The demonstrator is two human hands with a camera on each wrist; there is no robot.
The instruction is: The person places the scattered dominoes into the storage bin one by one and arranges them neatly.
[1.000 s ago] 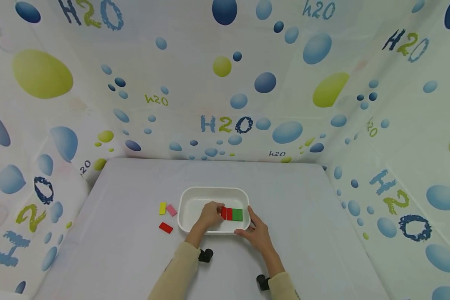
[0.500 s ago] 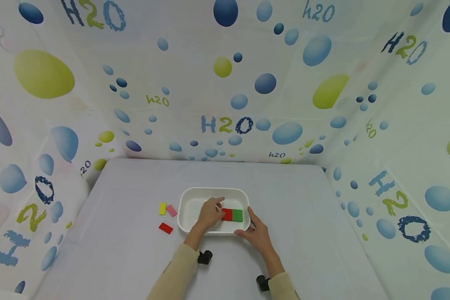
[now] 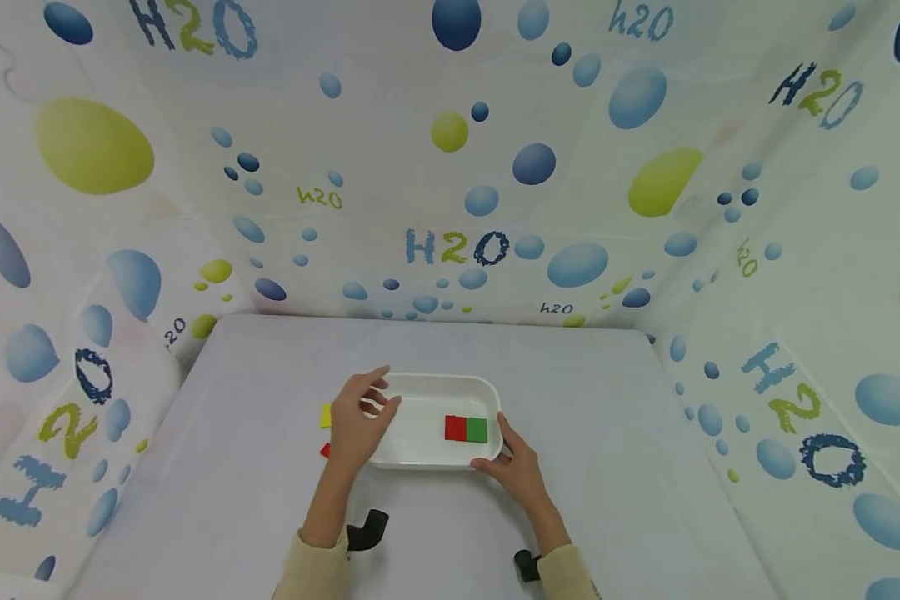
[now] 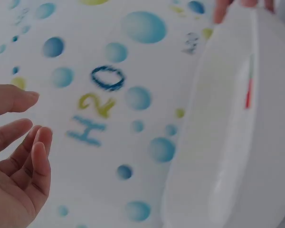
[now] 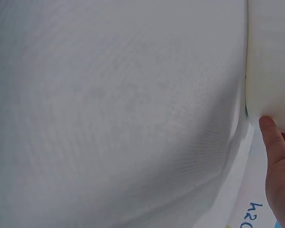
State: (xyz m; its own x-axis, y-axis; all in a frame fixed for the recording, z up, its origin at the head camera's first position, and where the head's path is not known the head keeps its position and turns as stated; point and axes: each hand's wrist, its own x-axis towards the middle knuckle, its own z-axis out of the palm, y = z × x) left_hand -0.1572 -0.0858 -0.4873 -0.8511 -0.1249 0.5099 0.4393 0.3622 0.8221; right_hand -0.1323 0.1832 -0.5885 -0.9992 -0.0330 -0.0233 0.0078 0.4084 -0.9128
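A white oblong tray (image 3: 420,442) lies on the table in the head view. Toward its right end, red pieces (image 3: 455,427) and a green block (image 3: 477,430) sit side by side in a row. My right hand (image 3: 521,471) holds the tray's near right corner, thumb at the near side and fingers along the right end; the right wrist view shows a digit (image 5: 271,142) against the tray wall (image 5: 270,71). Over the tray's left end hovers my left hand (image 3: 358,423), fingers loosely bent and thumb apart, with nothing between them in the left wrist view.
Just left of my left hand, a yellow block (image 3: 326,416) and a red block (image 3: 326,450) peek out on the white-covered table (image 3: 255,467). The pink block near them is hidden behind the hand. Patterned sheets (image 3: 390,167) wall the table at the back and sides.
My left hand has let go of the red piece in the tray and moved left to the tray's left end, covering the pink block. The right hand stays at the corner.
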